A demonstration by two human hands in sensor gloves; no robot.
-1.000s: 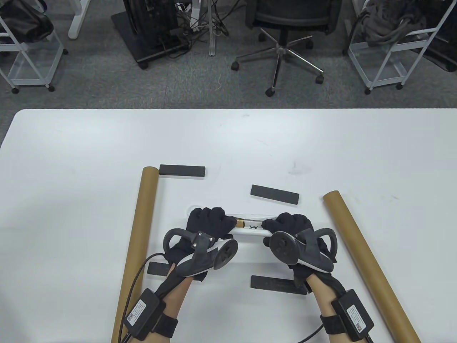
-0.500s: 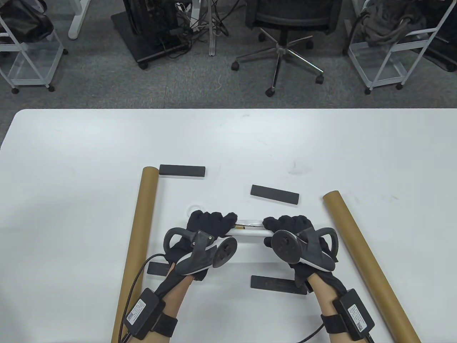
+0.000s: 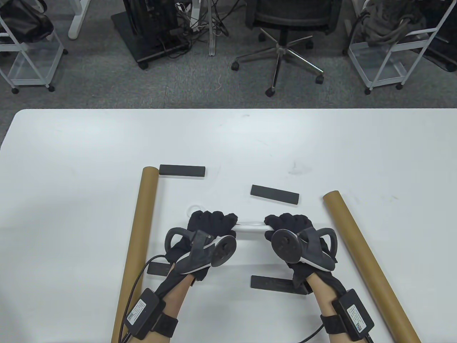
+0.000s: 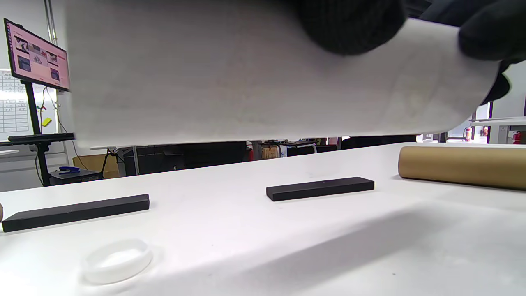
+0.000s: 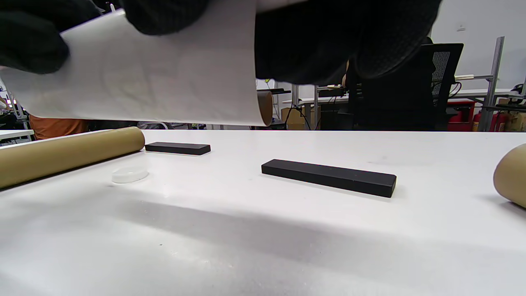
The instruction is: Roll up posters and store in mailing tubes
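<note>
A white rolled poster (image 3: 250, 228) is held a little above the table between both hands. My left hand (image 3: 210, 225) grips its left end and my right hand (image 3: 289, 224) grips its right end. The roll fills the top of the left wrist view (image 4: 263, 78) and of the right wrist view (image 5: 164, 86). Two brown mailing tubes lie on the table, one on the left (image 3: 137, 243) and one on the right (image 3: 367, 257). A clear round tube cap (image 3: 194, 210) lies just beyond my left hand.
Black bar weights lie around the hands: far left (image 3: 182, 170), far middle (image 3: 274, 194), near left (image 3: 159, 268) and near middle (image 3: 278, 284). An office chair (image 3: 285, 32) and wire carts stand beyond the table's far edge.
The printed, brown-edged strip seen between the hands has rolled out of sight; only white paper shows now. Both hands stayed almost in place, turning the roll.
</note>
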